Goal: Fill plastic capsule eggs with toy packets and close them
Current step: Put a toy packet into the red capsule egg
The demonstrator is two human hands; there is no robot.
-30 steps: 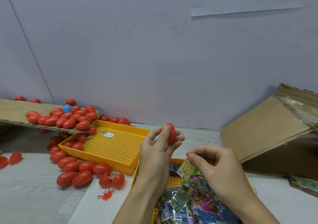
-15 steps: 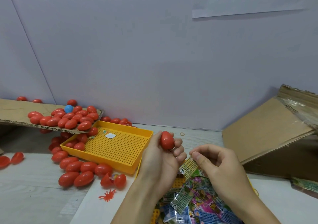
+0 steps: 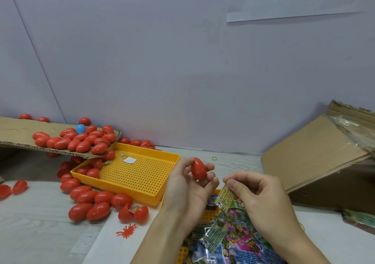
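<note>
**Egg in one hand, packet in the other**

The left hand (image 3: 183, 184) cradles a closed red plastic capsule egg (image 3: 199, 168) between thumb and curled fingertips, pointed end up, probably so the seam can be worked open. Just to its right, the right hand (image 3: 261, 192) pinches a small yellow-green printed foil toy packet (image 3: 224, 199) by its top edge, letting it hang ready to go in. Below the hands lies a heap of similar colourful packets (image 3: 229, 241) in a near yellow tray. A far-left perforated yellow plastic tray (image 3: 142, 175) and a sloped cardboard flap (image 3: 16, 134) hold many red eggs (image 3: 81, 140), presumably stock. The packet's print is too small to read, except a figure like "6" or "9".
</note>
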